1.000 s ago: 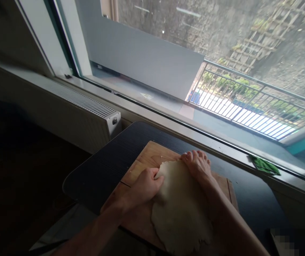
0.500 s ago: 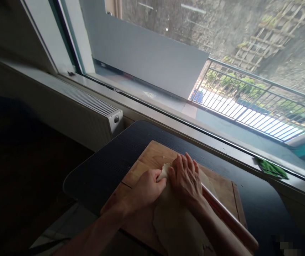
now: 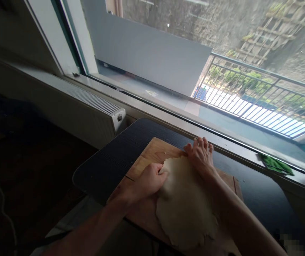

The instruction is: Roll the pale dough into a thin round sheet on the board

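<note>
A flat, irregular sheet of dough [image 3: 187,202] lies on a wooden board [image 3: 148,151]. My left hand [image 3: 152,177] is closed, thumb against curled fingers, pinching the dough's far left edge. Beyond the dough's far right side, my right hand [image 3: 201,154] reaches past the board's far edge, fingers apart and stretched out. The right forearm lies along the dough's right side and covers part of the board. No rolling pin shows; whatever is under the right palm and forearm is hidden.
The board rests on a black table [image 3: 109,160] with rounded corners. Behind it runs a window sill [image 3: 168,121] with a green cloth [image 3: 276,164]. A white radiator [image 3: 119,119] stands at the left. A pale cable [image 3: 1,202] hangs lower left.
My right hand has slid away to the far right, uncovering the dough's far end, which now lies flatter. The rolling pin seen along the right forearm is out of sight. My left hand keeps its pinch.
</note>
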`<action>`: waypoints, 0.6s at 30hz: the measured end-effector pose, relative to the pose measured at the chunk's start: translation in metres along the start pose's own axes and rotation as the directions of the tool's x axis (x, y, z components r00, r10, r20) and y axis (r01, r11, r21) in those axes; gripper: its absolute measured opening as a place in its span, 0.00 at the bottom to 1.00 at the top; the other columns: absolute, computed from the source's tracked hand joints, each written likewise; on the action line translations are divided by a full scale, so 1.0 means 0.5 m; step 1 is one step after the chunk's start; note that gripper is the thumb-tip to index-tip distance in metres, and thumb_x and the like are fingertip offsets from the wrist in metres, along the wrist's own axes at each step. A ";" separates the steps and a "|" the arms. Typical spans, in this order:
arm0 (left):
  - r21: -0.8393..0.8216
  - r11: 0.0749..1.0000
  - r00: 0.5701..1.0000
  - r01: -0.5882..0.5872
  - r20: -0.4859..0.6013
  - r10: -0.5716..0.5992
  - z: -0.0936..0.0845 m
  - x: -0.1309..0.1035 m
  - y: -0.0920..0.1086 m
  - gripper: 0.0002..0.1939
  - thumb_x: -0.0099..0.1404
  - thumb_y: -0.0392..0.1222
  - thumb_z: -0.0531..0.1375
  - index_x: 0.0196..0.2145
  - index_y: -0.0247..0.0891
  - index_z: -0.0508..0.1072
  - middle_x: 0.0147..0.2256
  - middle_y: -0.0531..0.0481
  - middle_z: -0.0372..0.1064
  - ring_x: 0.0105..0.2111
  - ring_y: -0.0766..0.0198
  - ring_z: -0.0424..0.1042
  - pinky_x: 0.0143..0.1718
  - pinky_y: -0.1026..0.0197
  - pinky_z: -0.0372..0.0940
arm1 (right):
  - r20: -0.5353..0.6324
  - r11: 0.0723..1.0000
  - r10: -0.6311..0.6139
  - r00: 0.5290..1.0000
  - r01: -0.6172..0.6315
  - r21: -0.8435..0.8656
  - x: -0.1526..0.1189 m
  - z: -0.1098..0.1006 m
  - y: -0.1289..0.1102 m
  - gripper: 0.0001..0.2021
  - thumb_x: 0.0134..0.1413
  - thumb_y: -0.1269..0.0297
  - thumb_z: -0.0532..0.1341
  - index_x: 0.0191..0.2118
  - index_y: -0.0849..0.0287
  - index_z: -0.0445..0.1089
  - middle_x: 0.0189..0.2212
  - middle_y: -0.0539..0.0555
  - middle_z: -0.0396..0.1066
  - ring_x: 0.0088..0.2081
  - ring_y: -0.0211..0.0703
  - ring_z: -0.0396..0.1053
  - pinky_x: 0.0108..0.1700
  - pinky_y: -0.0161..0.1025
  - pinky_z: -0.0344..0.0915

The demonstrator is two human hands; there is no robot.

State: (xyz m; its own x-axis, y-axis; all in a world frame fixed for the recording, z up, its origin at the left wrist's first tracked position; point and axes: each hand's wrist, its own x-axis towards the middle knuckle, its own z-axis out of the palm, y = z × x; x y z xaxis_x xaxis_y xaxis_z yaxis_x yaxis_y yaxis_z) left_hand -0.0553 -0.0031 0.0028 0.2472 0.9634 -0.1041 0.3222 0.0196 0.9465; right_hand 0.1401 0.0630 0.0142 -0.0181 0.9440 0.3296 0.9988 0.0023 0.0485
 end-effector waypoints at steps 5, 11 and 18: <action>0.108 0.994 0.999 0.029 0.030 -0.033 -0.011 0.051 0.030 0.13 0.53 0.46 0.54 0.19 0.35 0.64 0.18 0.54 0.59 0.18 0.70 0.56 0.18 0.66 0.47 | 0.085 0.998 0.057 0.995 -0.055 -0.027 0.003 -0.008 0.098 0.25 0.62 0.50 0.38 0.38 0.57 0.69 0.38 0.58 0.68 0.42 0.46 0.63 0.45 0.44 0.52; 0.246 0.967 0.993 0.062 0.080 -0.084 0.048 0.122 0.101 0.09 0.45 0.41 0.61 0.15 0.36 0.64 0.15 0.54 0.57 0.16 0.69 0.55 0.18 0.65 0.47 | 0.064 1.000 -0.011 0.998 0.012 -0.015 -0.111 -0.028 0.132 0.20 0.62 0.53 0.42 0.35 0.58 0.65 0.31 0.55 0.69 0.34 0.43 0.65 0.36 0.38 0.52; -0.066 0.996 0.998 0.057 -0.012 -0.058 0.057 0.045 0.050 0.13 0.52 0.46 0.57 0.28 0.32 0.71 0.26 0.49 0.68 0.24 0.66 0.64 0.21 0.67 0.54 | 0.029 0.950 -0.292 0.956 0.286 0.127 -0.195 -0.104 0.152 0.15 0.61 0.54 0.46 0.33 0.56 0.63 0.29 0.51 0.67 0.32 0.40 0.63 0.36 0.36 0.53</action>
State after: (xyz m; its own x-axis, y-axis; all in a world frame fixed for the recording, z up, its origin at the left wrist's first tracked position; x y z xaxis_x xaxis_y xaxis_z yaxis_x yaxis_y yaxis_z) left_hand -0.0155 0.0113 0.0153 0.2175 0.9636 -0.1553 0.2748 0.0922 0.9571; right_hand 0.2152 -0.0459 0.0347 -0.3073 0.9113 0.2740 0.9492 0.3139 0.0203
